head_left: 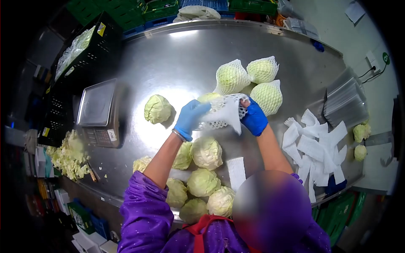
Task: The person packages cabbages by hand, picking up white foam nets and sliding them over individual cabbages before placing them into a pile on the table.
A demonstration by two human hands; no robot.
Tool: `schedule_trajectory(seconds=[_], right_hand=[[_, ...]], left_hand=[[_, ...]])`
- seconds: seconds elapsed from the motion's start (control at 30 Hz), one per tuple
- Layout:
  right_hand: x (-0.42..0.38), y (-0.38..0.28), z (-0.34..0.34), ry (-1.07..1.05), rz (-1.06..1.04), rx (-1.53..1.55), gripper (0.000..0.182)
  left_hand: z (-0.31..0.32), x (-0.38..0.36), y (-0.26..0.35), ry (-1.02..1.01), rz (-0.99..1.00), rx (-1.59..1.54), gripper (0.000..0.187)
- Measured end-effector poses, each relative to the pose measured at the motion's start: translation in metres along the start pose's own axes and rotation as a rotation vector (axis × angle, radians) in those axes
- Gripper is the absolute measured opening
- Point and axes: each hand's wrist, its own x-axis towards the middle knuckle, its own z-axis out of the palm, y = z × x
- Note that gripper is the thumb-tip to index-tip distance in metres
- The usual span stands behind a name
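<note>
Between my two gloved hands a white foam net sleeve [225,110] is stretched sideways over the metal table. My left hand [190,117], in a light blue glove, grips its left end. My right hand [255,117], in a darker blue glove, is closed on its right end, with a fingertip showing bare. Just behind the sleeve, a cabbage [208,97] is partly hidden. Beyond my right hand sit netted cabbages [231,78]. A bare cabbage [157,109] lies left of my left hand, and several more cabbages [206,152] are grouped below my forearms.
A pile of foam sleeves [320,145] lies at the right, near stacked clear plastic [346,99]. One single sleeve [236,173] lies close to my body. At the left are a scale [99,105], trimmed leaves [71,158], a knife [92,173] and a black crate [90,55].
</note>
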Motion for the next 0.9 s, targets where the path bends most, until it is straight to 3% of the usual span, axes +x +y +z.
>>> schedule_trajectory(seconds=[0.03, 0.13, 0.17, 0.2, 0.27, 0.37, 0.4, 0.47, 0.5, 0.6, 0.67, 0.83, 0.9], right_hand=[[-0.005, -0.005, 0.000, -0.038, 0.024, 0.060, 0.027], [0.008, 0.011, -0.014, 0.142, -0.072, -0.153, 0.030], [0.022, 0.020, -0.028, 0.334, -0.149, -0.373, 0.024], [0.027, 0.018, -0.026, 0.473, -0.215, -0.831, 0.023], [0.042, 0.029, -0.029, 0.529, -0.341, -0.934, 0.021], [0.068, 0.041, -0.053, 0.610, -0.288, -1.271, 0.025], [0.095, 0.064, -0.106, 0.449, -0.399, -1.462, 0.028], [0.146, 0.108, -0.208, 0.135, -0.706, -1.801, 0.034], [0.124, 0.101, -0.166, 0.209, -0.542, -1.680, 0.036], [0.067, 0.069, -0.055, 0.439, -0.207, -1.254, 0.039], [0.050, 0.060, -0.017, 0.420, -0.246, -1.107, 0.041], [-0.017, 0.002, 0.102, 0.169, -0.391, -1.350, 0.024], [-0.039, 0.002, 0.137, 0.057, -0.571, -1.372, 0.019]], left_hand=[[-0.013, 0.020, -0.028, 0.043, 0.306, 0.273, 0.025], [-0.025, 0.040, -0.034, 0.325, 0.444, 0.619, 0.028], [-0.027, 0.047, -0.031, 0.399, 0.441, 0.716, 0.030], [-0.028, 0.055, -0.032, 0.465, 0.416, 0.751, 0.030], [-0.035, 0.075, -0.040, 0.507, 0.343, 0.824, 0.036], [-0.053, 0.114, -0.079, 0.492, 0.283, 0.779, 0.051], [-0.050, 0.110, -0.070, 0.300, 0.066, 0.757, 0.062], [-0.057, 0.135, -0.101, 0.236, -0.227, 0.354, 0.064], [-0.038, 0.110, -0.081, 0.176, -0.202, 0.021, 0.063], [-0.031, 0.085, -0.067, 0.082, -0.138, -0.346, 0.057], [-0.046, 0.070, -0.067, -0.114, -0.100, -0.659, 0.045], [-0.046, -0.013, -0.008, -0.150, 0.246, -0.502, 0.039], [-0.046, -0.042, -0.010, -0.118, 0.353, -0.478, 0.040]])
